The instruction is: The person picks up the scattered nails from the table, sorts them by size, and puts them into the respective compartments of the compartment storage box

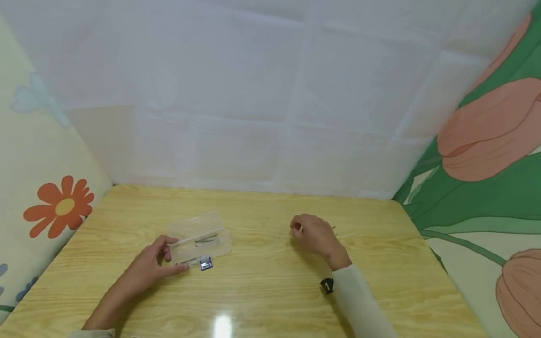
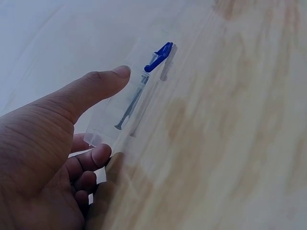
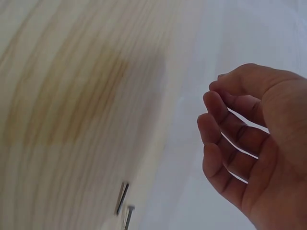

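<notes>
A clear plastic case (image 1: 224, 241) lies with its lid (image 1: 198, 225) raised, and thin metal nails (image 1: 206, 239) show inside. My left hand (image 1: 148, 265) grips its left end, thumb along the front and fingers curled at the corner. Near that thumb are another nail (image 2: 128, 110) and a blue-edged clip (image 2: 159, 57); whether the clip is joined to the case I cannot tell. My right hand (image 1: 314, 234) hovers over the table at the right, fingers loosely curled and thumb near the index fingertip, nothing visible in it. Two nails (image 3: 123, 199) lie on the wood close by.
A small black object (image 1: 327, 286) sits beside the right sleeve. The wooden table (image 1: 262, 291) ends at a white sheet (image 1: 253, 117) behind, with flower-patterned panels (image 1: 486, 155) at both sides.
</notes>
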{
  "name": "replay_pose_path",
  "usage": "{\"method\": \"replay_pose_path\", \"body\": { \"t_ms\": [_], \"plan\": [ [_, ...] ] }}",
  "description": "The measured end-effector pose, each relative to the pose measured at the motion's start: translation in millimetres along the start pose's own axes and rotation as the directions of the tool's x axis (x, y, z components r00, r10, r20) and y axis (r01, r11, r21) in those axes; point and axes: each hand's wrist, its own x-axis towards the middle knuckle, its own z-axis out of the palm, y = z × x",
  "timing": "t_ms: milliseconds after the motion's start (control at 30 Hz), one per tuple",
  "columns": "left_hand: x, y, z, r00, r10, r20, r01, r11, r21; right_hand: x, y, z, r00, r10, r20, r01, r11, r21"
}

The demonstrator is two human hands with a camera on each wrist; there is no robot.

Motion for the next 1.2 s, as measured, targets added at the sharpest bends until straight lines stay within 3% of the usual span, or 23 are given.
{"method": "replay_pose_path", "body": {
  "t_ms": [200,600,1200],
  "plan": [
    [0.1,-3.6,0.2,1.000,0.018,-0.007,-0.018,1.000,-0.009,-6.6,24,-11,0.998,0.061,-0.011,-0.061,0.998,-0.014],
    [0.2,0.1,0.2,1.000,-0.008,-0.004,0.008,1.000,0.003,-20.0,70,-27,0.988,0.157,0.003,-0.156,0.987,-0.037],
    [0.1,-4.3,0.5,1.000,0.009,-0.002,-0.009,1.000,-0.023,-23.6,92,-27,0.962,0.249,0.111,-0.248,0.968,-0.019]
  ]
}}
